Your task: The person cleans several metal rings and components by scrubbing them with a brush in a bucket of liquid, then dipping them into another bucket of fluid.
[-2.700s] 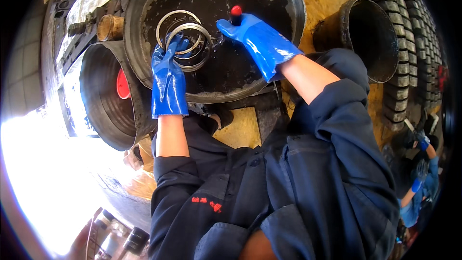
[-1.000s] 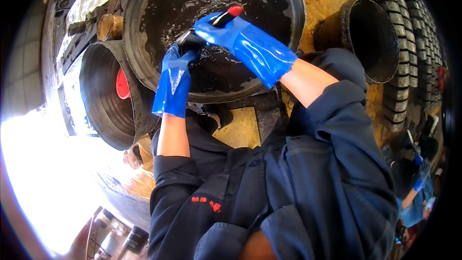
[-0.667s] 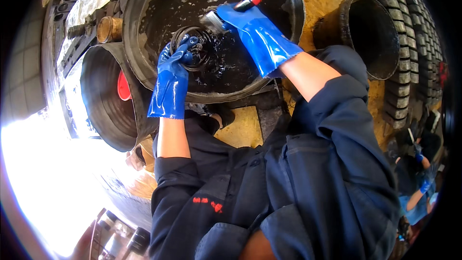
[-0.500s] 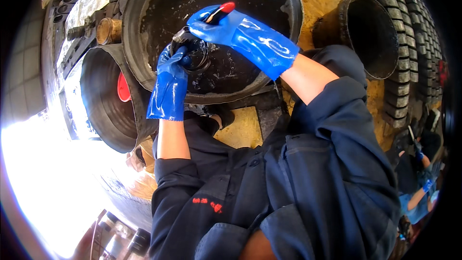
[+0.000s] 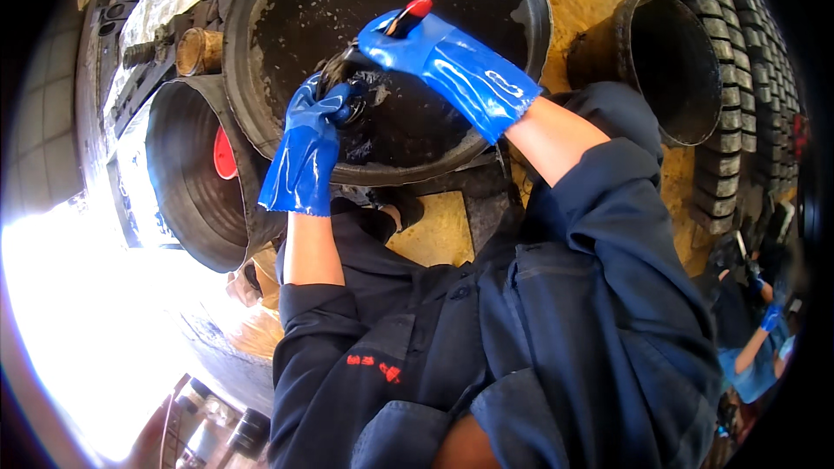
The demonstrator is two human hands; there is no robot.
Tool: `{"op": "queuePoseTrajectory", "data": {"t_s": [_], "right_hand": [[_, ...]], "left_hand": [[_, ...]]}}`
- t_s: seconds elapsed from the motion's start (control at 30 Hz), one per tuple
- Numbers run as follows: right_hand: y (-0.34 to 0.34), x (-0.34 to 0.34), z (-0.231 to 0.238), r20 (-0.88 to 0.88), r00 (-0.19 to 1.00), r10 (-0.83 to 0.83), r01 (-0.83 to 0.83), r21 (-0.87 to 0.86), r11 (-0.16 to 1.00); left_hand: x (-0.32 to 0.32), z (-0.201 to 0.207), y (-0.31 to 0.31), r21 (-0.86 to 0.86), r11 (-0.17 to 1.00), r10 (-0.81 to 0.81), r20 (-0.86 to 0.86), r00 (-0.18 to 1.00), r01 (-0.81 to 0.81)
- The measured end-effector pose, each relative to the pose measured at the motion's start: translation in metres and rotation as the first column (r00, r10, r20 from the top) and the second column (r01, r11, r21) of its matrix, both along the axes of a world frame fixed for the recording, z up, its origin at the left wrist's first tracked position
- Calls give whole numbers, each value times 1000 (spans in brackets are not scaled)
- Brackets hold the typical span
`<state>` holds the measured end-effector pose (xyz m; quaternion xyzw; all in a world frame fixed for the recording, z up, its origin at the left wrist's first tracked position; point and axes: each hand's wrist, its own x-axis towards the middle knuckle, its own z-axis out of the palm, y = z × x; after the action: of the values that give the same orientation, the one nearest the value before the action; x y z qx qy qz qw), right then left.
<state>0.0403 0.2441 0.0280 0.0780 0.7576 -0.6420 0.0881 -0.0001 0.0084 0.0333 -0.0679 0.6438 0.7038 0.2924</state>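
In a blue rubber glove, my right hand (image 5: 401, 43) is closed round a red-ended brush (image 5: 419, 8), whose dark head points down-left. Also gloved in blue, my left hand (image 5: 314, 108) grips a dark, wet, rounded part (image 5: 357, 106); its exact kind is hard to make out. The brush head meets this part between my two hands. Both hands are over a large round tub (image 5: 536, 43) holding black liquid with pale flecks of foam.
A bucket (image 5: 187, 182) with a red disc inside lies tilted at left. Another dark bucket (image 5: 665, 69) stands at right, beside stacked tyres (image 5: 717, 148). A rusty cylinder (image 5: 199, 53) sits by the tub's left. Another person's gloved hand (image 5: 770, 320) shows at far right.
My right hand has shifted slightly right with the brush. The part in my left hand has tilted, so its round opening shows less.
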Motion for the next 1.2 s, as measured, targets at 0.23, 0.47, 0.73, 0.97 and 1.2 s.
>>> {"op": "queuePoseTrajectory", "data": {"t_s": [0.23,0.47,0.73,0.97,1.2], "right_hand": [[9,28,-21,340,875,-345,250,293,923],[21,24,-15,415,810,-414,369,188,910],[32,29,-12,329,826,-457,388,257,885],[43,35,-48,334,834,-439,295,402,867],[14,36,-20,453,825,-339,29,564,825]], "left_hand": [[13,10,16,-124,975,-187,7,982,187],[16,-25,19,-190,897,-316,355,880,398],[9,-52,6,-178,890,-407,110,907,420],[11,-49,6,-815,418,-822,-150,549,402],[16,-28,-1,-982,-32,-717,154,680,188]]}}
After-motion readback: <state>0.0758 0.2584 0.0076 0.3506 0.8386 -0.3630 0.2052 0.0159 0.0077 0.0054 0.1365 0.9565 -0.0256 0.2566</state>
